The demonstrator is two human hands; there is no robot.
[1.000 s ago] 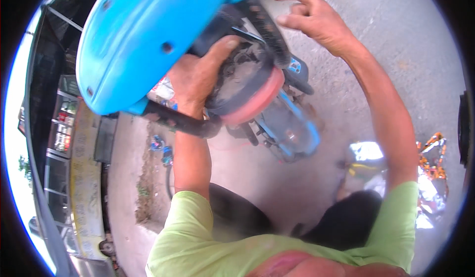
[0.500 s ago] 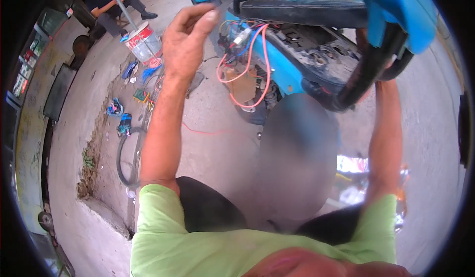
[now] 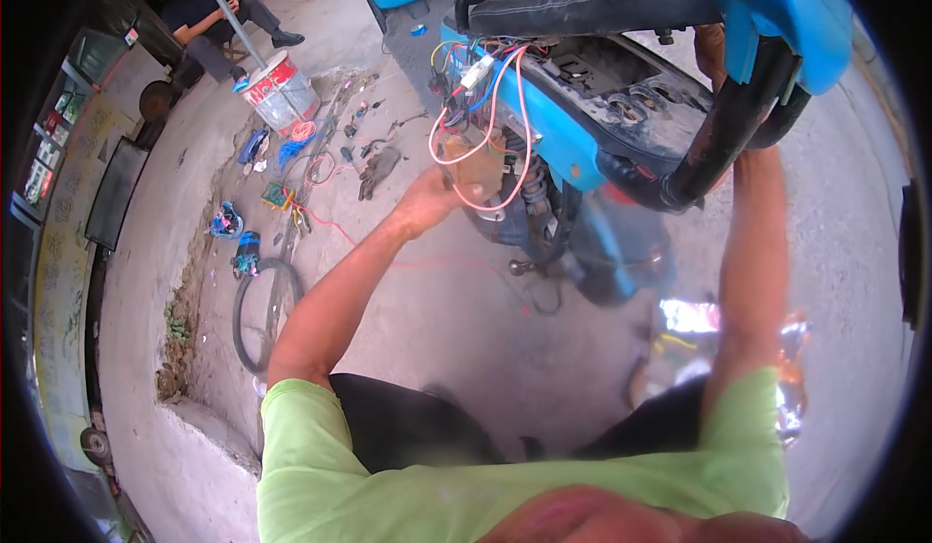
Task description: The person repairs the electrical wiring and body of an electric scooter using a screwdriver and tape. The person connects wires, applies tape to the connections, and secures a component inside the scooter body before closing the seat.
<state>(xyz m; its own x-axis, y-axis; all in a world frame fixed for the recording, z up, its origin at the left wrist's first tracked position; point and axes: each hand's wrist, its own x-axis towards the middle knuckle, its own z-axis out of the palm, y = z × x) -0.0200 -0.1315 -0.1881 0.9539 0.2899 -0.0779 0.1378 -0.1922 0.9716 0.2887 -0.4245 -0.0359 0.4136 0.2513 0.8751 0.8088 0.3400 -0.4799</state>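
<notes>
My left hand (image 3: 427,203) reaches to the edge of a brown flat piece (image 3: 476,171) low on a blue-and-black vehicle body (image 3: 558,145). Its fingertips are hidden there, so their grip does not show. Looping pink wires (image 3: 527,106) and a white connector (image 3: 476,72) hang just above it. My right forearm passes behind a thick black padded bar (image 3: 714,145). Part of my right hand (image 3: 712,53) shows beyond the bar, beside the open body; its fingers are mostly hidden. A coil spring (image 3: 534,189) sits right of the brown piece.
Below the body is a blurred dark rounded shape (image 3: 621,252). Shiny crumpled packaging (image 3: 689,349) lies near my right knee. At the left are a black rubber ring (image 3: 238,320), loose wires, a glove-like dark item (image 3: 379,169) and a red-and-white bucket (image 3: 282,97) with a pole. A seated person (image 3: 209,19) is behind.
My left hand has come down from beside the body to the brown piece. The large blurred grey shape in front of me now looks smaller and higher. My right arm has barely moved.
</notes>
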